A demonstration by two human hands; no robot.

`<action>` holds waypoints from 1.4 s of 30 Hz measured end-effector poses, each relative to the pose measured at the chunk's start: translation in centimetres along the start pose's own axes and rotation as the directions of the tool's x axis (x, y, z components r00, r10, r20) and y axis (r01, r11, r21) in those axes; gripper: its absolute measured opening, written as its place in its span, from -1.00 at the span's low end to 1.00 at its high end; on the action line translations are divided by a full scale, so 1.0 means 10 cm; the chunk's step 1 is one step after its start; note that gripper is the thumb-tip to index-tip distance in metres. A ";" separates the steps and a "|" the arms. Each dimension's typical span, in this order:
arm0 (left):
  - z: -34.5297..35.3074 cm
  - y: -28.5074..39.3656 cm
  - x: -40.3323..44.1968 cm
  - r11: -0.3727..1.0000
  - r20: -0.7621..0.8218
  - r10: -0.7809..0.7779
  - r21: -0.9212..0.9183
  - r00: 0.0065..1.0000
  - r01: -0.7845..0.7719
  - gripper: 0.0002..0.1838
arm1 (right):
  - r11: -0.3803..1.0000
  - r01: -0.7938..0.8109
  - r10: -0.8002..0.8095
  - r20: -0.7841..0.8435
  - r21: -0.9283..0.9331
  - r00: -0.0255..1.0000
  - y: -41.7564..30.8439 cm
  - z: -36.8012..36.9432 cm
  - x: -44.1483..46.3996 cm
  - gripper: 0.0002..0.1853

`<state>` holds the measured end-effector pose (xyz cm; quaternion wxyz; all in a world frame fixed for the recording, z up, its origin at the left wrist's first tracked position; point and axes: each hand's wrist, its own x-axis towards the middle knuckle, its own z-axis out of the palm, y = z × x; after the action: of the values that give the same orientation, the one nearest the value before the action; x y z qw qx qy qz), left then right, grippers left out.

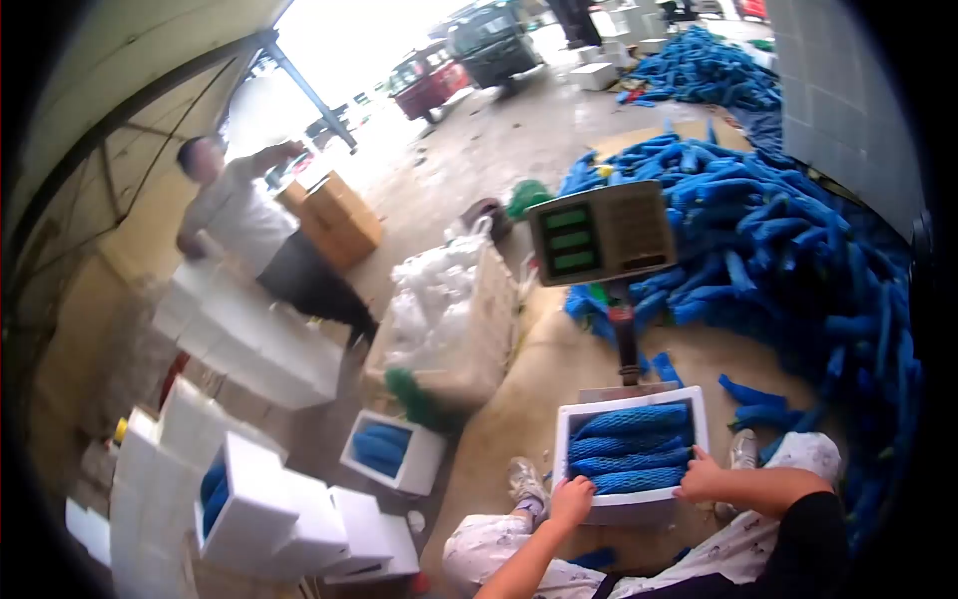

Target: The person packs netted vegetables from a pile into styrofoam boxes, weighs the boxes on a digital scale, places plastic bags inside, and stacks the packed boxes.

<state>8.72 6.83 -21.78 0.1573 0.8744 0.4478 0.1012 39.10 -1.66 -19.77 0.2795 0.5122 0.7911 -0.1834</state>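
A white foam box [631,511] sits between my knees in front of the scale's post. Inside it, several long items in blue net sleeves [629,419] lie side by side; what the sleeves wrap cannot be made out. My left hand [572,501] is closed on the box's near left rim, its fingertips reaching inside by the lowest sleeve. At the near right corner, my right hand [702,477] grips the rim with its fingers bent over the edge. Just beyond the box stands a weighing scale with a tilted display [602,235].
A large heap of blue-sleeved items [758,230] spreads on the right. Left of me are a filled foam box [391,451], stacked foam boxes [264,499] and a crate of clear plastic bags [469,359]. Another person [244,220] stands by white boxes, near cardboard cartons [339,220].
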 end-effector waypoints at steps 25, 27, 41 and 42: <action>-0.12 0.05 -0.01 0.977 0.090 -0.209 0.047 0.974 0.206 -0.85 | -0.080 0.921 0.025 -0.925 -0.380 -0.379 -0.78 -2.84 -2.05 -0.91; -0.16 -0.04 -0.05 0.985 -0.177 -0.148 -0.114 0.973 0.129 -0.84 | 0.280 0.918 -0.187 -0.954 -0.280 -0.234 -0.57 -2.54 -1.83 -0.92; 0.38 -0.42 0.06 0.480 0.103 -0.720 -0.641 0.686 0.599 -0.21 | -0.258 0.132 0.756 0.115 0.957 0.644 0.22 0.99 0.42 -0.35; 0.30 -0.39 0.09 0.433 0.186 -0.739 -0.607 0.648 0.667 -0.22 | -0.239 0.062 0.793 0.159 0.969 0.588 0.20 0.96 0.40 -0.39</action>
<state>7.24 9.14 -25.93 0.4417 0.4945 0.7167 0.2160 42.06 -3.51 -29.77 -0.3891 0.7982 0.2056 -0.4112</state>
